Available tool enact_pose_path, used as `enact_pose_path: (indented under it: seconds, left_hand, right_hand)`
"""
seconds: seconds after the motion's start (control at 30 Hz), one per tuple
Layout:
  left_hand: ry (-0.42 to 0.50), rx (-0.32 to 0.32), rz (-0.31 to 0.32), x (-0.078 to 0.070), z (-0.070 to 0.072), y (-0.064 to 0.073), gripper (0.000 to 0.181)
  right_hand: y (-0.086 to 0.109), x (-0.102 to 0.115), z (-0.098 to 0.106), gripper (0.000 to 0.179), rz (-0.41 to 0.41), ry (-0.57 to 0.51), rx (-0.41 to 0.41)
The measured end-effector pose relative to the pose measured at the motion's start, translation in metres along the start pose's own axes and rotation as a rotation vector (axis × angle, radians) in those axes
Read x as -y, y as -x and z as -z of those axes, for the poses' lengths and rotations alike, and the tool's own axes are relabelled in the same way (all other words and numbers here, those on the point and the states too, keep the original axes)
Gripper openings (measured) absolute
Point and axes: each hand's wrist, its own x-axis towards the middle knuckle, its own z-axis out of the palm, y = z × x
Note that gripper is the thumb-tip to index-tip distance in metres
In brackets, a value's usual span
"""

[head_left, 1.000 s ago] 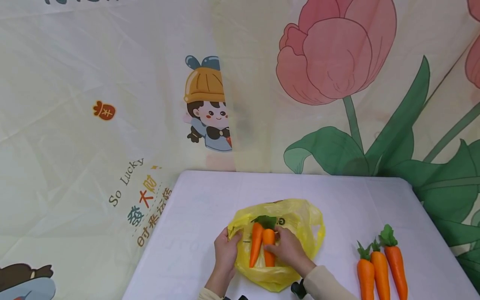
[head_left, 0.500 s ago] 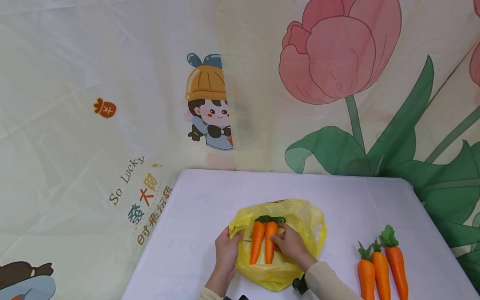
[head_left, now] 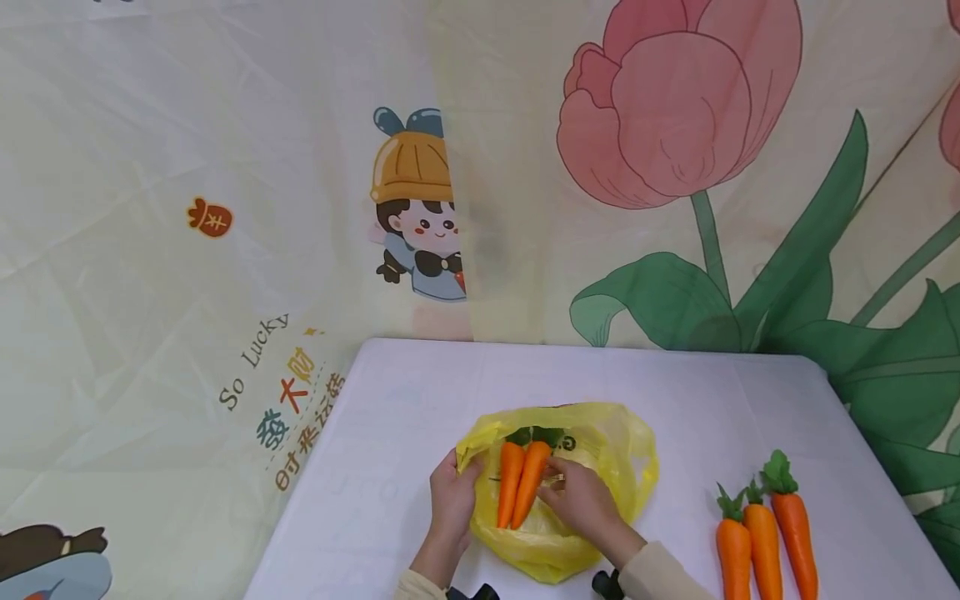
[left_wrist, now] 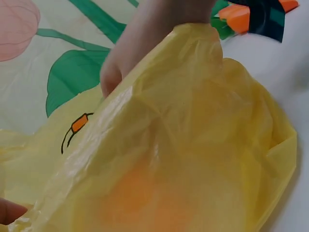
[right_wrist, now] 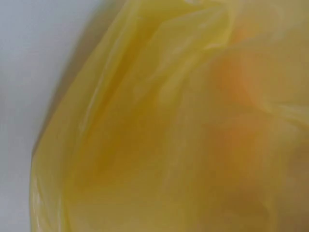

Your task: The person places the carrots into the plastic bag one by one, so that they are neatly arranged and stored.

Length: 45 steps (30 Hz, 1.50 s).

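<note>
A yellow plastic bag (head_left: pixel 600 429) lies on the table with its mouth spread. My left hand (head_left: pixel 452 497) pinches its left rim; a fingertip (left_wrist: pixel 10 211) of that hand shows at the corner of the left wrist view. Inside, two orange carrots lie side by side, leafy tops away from me: the left carrot (head_left: pixel 509 483) and the right carrot (head_left: pixel 532 479), which slants against it. My right hand (head_left: pixel 588 504) reaches into the bag, its fingertips right beside the right carrot, thumb and finger apart. In the right wrist view, bag film (right_wrist: pixel 125 145) covers the hand.
Three more carrots (head_left: pixel 763 542) with green tops lie on the white table (head_left: pixel 390 433) to the right of the bag. A printed cloth (head_left: pixel 510 250) hangs behind the table. Black wrist cameras (head_left: pixel 607 585) sit close to the bag's near edge.
The right carrot, held between my right fingers before, now leans left against the other carrot. My right hand has shifted slightly right, off it. My left hand keeps the rim.
</note>
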Motion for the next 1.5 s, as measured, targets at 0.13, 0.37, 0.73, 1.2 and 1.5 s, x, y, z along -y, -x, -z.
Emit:
enact_pose_path:
  seconds: [0.13,0.37,0.73,1.2,1.5]
  left_hand:
    - [0.020,-0.002,-0.012,-0.001,0.000,-0.001,0.038]
    - [0.012,-0.009,0.002,0.001,-0.001,-0.004,0.037]
    - [-0.015,-0.013,0.004,0.000,-0.004,-0.001,0.038]
    - [-0.032,-0.030,-0.002,0.002,-0.003,0.002,0.039]
    - [-0.029,-0.013,-0.005,0.003,-0.003,0.005,0.038]
  right_hand:
    - [0.016,0.012,0.015,0.054,0.075,0.093,-0.058]
    - [0.053,0.018,0.039,0.051,0.228,0.340,-0.183]
    - [0.109,-0.034,0.075,0.070,-0.011,0.504,-0.305]
    - [0.141,-0.101,0.121,0.130,-0.550,0.455,-0.045]
    - [0.144,-0.106,0.145,0.125,-0.491,0.486,-0.078]
